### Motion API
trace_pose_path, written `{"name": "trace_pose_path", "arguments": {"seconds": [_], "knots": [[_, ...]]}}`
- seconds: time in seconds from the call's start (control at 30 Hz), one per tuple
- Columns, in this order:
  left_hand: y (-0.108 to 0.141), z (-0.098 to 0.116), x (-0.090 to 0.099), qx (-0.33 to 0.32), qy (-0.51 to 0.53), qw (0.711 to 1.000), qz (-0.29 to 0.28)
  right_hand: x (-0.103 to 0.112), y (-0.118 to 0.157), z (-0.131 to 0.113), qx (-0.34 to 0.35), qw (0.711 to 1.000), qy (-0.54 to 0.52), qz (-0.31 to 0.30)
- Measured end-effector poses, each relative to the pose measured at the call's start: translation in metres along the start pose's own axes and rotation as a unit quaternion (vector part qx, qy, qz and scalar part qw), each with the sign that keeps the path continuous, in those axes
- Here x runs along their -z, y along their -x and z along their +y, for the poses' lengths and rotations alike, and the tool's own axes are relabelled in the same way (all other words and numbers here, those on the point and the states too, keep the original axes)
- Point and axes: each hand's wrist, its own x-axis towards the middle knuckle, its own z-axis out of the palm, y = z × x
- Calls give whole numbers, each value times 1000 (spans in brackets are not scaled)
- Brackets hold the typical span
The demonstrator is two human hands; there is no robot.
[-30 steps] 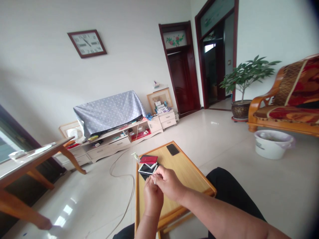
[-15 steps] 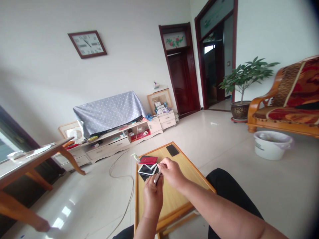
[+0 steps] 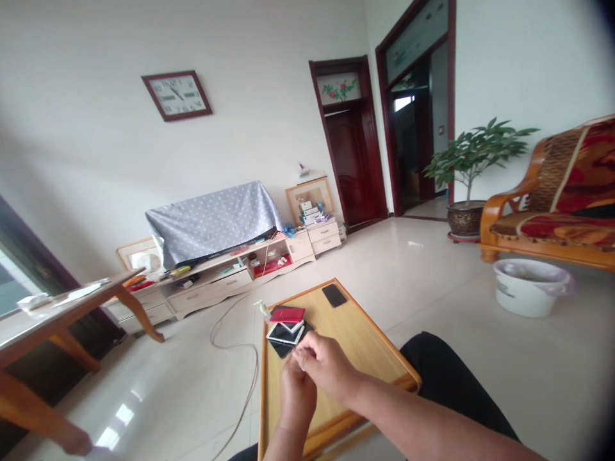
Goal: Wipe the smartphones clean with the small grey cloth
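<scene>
My left hand is closed low over the near part of the small wooden table. What it grips is now hidden; half a second ago a thin, silver-edged phone showed in it. My right hand lies against the left one, its fingers pinched together over the same spot; anything between them is too small to make out. Just beyond the hands is a pile: a red phone on top, white-framed phones under it, and a dark flat device at the bottom.
A black phone lies near the table's far corner. Beside the pile stands a pump bottle. A cable runs over the floor on the left. A white bucket and a wooden sofa are on the right.
My right hand has moved down and closer onto the left hand, covering the phone that showed there. The view has tilted slightly upward.
</scene>
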Motion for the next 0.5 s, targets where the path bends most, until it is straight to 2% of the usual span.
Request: {"name": "trace_pose_path", "arguments": {"seconds": [0.07,0.27,0.5], "knots": [[0,-2,-2,25,27,999,-3,-4,3,-2,11,1000,-10,-20],[-4,-1,7,126,130,982,-48,17,-24,12,-58,995,-72,43],[-7,-3,9,193,256,944,-81,33,-22,32,-84,989,-109,-53]]}}
